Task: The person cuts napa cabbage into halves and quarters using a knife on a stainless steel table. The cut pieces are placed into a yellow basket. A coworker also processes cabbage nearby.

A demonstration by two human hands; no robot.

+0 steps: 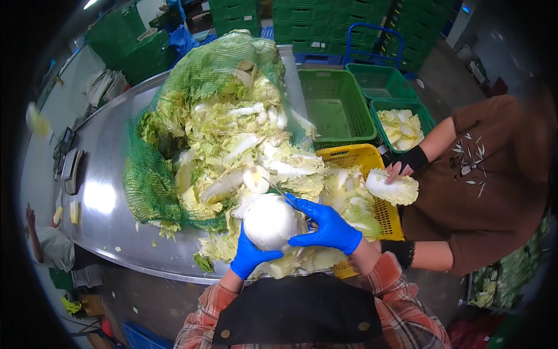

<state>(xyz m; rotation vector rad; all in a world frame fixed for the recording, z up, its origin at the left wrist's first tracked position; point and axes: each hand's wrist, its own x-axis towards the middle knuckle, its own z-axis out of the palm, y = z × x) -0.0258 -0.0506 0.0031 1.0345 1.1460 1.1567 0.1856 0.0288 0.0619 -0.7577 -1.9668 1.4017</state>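
My left hand point(251, 256), in a blue glove, cups a pale cabbage point(271, 220) with its white base facing up. My gloved right hand point(325, 230) is closed on a thin knife point(278, 189) and rests its thumb against the cabbage's right side; the blade points away from me, over a cut white piece point(256, 179). Around them, loose cabbage leaves point(244, 145) spill from a green mesh sack point(145, 198) on the steel table point(99, 230).
At right, a co-worker in brown point(476, 192) holds a leaf point(390, 189) over a yellow crate point(388, 224). Green crates point(334, 104) stand behind, with stacked crates and a blue trolley handle point(375, 29) farther back. Another person point(49, 244) is at far left, near a scale point(72, 168).
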